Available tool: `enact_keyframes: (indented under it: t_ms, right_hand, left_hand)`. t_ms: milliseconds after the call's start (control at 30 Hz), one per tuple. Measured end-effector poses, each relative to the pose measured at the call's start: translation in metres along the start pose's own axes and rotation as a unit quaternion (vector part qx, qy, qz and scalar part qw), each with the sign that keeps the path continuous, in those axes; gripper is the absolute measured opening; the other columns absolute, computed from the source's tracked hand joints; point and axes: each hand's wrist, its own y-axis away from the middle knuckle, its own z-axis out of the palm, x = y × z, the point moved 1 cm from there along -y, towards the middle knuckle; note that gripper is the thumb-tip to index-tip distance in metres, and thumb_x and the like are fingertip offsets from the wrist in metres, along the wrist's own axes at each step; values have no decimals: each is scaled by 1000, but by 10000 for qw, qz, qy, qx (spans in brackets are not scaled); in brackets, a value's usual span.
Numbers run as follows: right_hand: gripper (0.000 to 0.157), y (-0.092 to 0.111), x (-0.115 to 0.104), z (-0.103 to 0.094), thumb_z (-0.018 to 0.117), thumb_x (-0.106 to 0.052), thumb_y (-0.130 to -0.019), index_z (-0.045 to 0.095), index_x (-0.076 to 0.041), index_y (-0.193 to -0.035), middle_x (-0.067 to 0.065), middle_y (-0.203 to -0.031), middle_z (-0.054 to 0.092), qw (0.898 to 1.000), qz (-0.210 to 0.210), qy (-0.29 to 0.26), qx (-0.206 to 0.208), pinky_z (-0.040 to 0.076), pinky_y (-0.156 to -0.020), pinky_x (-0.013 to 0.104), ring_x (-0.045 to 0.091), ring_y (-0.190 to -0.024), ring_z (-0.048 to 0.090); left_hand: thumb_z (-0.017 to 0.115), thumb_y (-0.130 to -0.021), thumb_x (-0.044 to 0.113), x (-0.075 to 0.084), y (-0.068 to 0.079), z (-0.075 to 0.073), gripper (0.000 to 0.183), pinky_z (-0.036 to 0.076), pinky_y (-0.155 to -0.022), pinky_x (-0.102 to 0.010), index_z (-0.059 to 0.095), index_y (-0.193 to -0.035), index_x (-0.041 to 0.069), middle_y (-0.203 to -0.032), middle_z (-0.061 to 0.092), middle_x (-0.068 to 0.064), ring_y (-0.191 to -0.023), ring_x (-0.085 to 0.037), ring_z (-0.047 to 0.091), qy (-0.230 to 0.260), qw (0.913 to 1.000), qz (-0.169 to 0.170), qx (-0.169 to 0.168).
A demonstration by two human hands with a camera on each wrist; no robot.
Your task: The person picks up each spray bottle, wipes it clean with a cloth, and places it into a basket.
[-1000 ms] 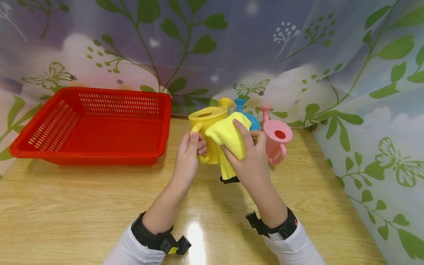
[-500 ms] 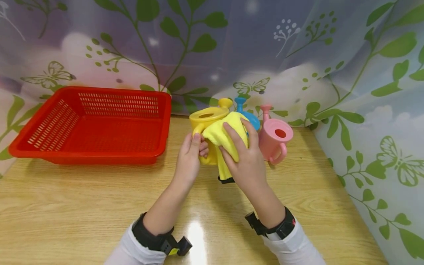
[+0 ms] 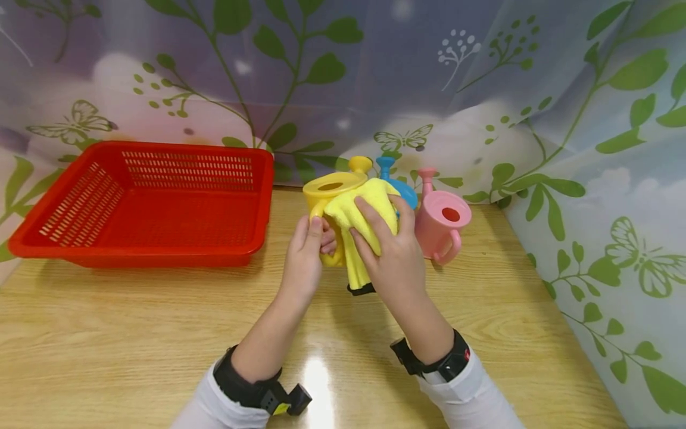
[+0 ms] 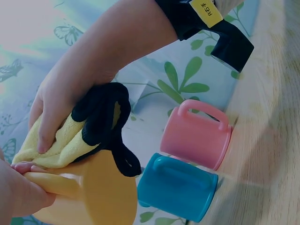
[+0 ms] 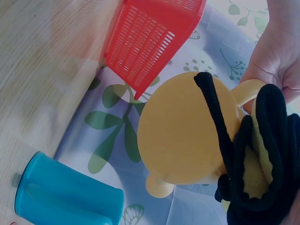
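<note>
Comparing your views, you find that the right wrist view shows the round flat base of the yellow can (image 5: 183, 129), which the head view hides, so you can know that the can is lifted off the table (image 3: 161, 333). The blue can (image 4: 178, 187) is partly covered by the cloth (image 3: 364, 211) in the head view, but in the left wrist view its body stands well visible, just beside the pink can (image 4: 197, 136). Your left hand (image 3: 305, 253) grips the handle (image 4: 54, 183) of the yellow can, with the fingers curled around it; your right hand (image 3: 396, 256) holds the cloth, fingers spread over it, against the can's side. The yellow can is plain and smooth, with an oval opening in its top and a spout (image 3: 360, 164) pointing to the backdrop (image 3: 214, 107). The cloth is yellow with black edging, and one black strip of it crosses in front of the base in the right wrist view. About the room: at your left, a narrow gap separates the yellow can from the basket (image 3: 155, 256); at your right, the pink can is near your right hand; behind, the backdrop rises close to the cans; toward you, the wood surface extends under your forearms.
</note>
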Motion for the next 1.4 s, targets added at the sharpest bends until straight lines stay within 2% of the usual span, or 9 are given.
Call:
enact_keyframes:
  t_ms: [233, 433, 633, 1000, 1400]
  right_hand:
    - [43, 1, -1, 1, 70, -26, -88, 59, -20, -130, 22, -130, 44, 9999, -35, 111, -40, 57, -64, 41, 35, -102, 59]
    - [43, 3, -2, 2, 71, -26, -88, 59, -20, -129, 22, -130, 44, 9999, -29, 82, -70, 57, -66, 43, 34, -101, 59]
    - [44, 7, 0, 2, 72, -25, -87, 59, -20, -129, 23, -128, 45, 9997, 15, 88, -227, 57, -67, 44, 35, -101, 60]
    - [45, 17, 4, 2, 74, -25, -85, 60, -19, -128, 24, -125, 46, 9994, 0, 124, -330, 58, -73, 45, 35, -107, 55]
    - [46, 28, 8, 1, 76, -23, -84, 61, -19, -127, 23, -124, 47, 9990, -35, 114, -431, 58, -70, 45, 36, -98, 58]
  left_hand:
    - [26, -106, 18, 0, 0, -3, 22, 35, -63, -19, 38, -93, 6, -74, 36, -1, -67, -8, 38, 90, 10000, -31, -11]
    - [25, -106, 17, 0, -1, -4, 22, 35, -62, -18, 38, -93, 6, -73, 35, 0, -65, -6, 37, 375, 9993, -57, 3]
    - [24, -106, 18, 0, -1, -5, 22, 35, -63, -19, 38, -93, 7, -73, 34, 0, -66, -6, 37, 447, 9988, -171, 88]
    - [25, -106, 18, 0, -3, -7, 22, 35, -63, -18, 38, -91, 8, -72, 34, 0, -65, -6, 36, 570, 9982, -136, 142]
    - [24, -106, 18, 0, -3, -9, 23, 35, -65, -19, 37, -89, 9, -71, 34, 1, -63, -6, 36, 735, 9971, -22, 197]
